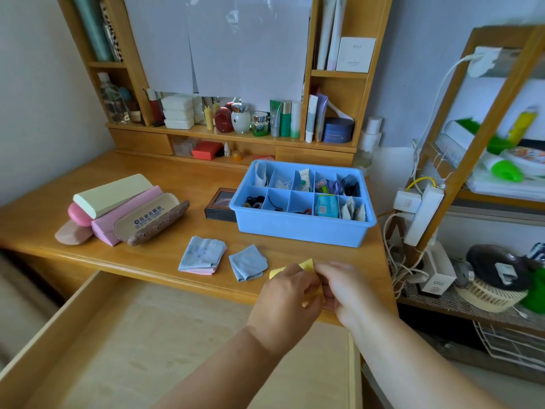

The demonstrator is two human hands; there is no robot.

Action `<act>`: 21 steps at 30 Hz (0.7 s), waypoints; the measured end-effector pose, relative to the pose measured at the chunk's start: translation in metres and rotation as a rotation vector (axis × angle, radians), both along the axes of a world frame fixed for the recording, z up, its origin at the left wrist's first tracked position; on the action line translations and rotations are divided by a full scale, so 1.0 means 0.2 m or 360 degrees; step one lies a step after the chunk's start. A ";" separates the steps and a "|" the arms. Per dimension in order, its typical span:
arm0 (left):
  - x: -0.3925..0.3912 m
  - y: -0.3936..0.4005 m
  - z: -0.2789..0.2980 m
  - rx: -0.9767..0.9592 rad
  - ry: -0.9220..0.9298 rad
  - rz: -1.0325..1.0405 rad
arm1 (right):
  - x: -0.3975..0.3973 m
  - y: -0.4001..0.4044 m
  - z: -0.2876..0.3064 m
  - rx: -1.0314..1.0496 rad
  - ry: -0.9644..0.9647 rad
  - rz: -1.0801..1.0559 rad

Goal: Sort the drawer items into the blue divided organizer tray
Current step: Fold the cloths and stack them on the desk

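Note:
Both hands hold a small yellow cloth (306, 265) over the desk's front edge. My left hand (286, 299) and my right hand (343, 287) each pinch it, and the fingers hide most of it. The blue divided organizer tray (298, 228) stands behind them on the desk, its compartments holding hair ties, sachets, a tube and a blue packet. Left of my hands lie a folded blue cloth (247, 262) and a blue-and-pink folded cloth (202, 255). The wooden drawer (97, 343) is pulled open below, showing only its pale liner.
A pile of glasses cases (118, 209) lies at the desk's left. A dark small box (219, 203) sits against the tray's left side. Cosmetics bottles (253, 119) line the back shelf. A wooden rack (483, 184) with cables and a power strip stands to the right.

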State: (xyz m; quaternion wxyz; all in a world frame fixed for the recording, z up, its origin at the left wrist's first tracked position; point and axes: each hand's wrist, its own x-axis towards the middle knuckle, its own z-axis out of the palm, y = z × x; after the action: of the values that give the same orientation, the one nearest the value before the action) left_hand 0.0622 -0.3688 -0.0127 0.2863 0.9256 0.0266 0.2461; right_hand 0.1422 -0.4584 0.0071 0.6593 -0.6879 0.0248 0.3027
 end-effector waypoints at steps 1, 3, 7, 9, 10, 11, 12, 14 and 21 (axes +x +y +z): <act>-0.01 0.01 0.00 -0.0001 0.0015 -0.0014 | -0.01 0.00 0.01 0.0031 0.0009 0.0008; -0.03 0.03 0.02 -0.0056 0.0043 -0.0082 | -0.02 -0.01 0.03 0.0057 -0.0020 0.0091; -0.07 0.14 0.08 -0.0548 0.0026 0.0160 | -0.04 -0.03 0.08 -0.0121 -0.0334 0.0480; -0.08 0.24 0.12 -0.0669 0.0093 0.0219 | -0.05 -0.02 0.13 -0.0336 -0.0706 0.0750; -0.09 0.28 0.15 -0.0731 0.0259 0.0167 | -0.06 -0.01 0.16 -0.0428 -0.0878 0.0877; -0.10 0.31 0.18 -0.0812 0.0438 0.0078 | -0.07 0.00 0.19 -0.0477 -0.1010 0.0978; -0.11 0.34 0.20 -0.0886 0.0559 -0.0013 | -0.08 0.01 0.21 -0.0473 -0.1092 0.1048; -0.14 0.38 0.23 -0.0920 0.0588 -0.0046 | -0.10 0.04 0.24 -0.0430 -0.1160 0.1121; -0.29 0.49 0.23 -0.1266 0.0363 -0.0003 | -0.14 0.11 0.24 -0.0394 -0.1157 0.0998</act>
State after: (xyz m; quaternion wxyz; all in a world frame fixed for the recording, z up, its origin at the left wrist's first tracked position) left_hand 0.0046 -0.2716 0.0332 0.6171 0.7641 0.1504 0.1123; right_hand 0.1140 -0.4355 0.0550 0.4158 -0.7964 -0.3792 0.2216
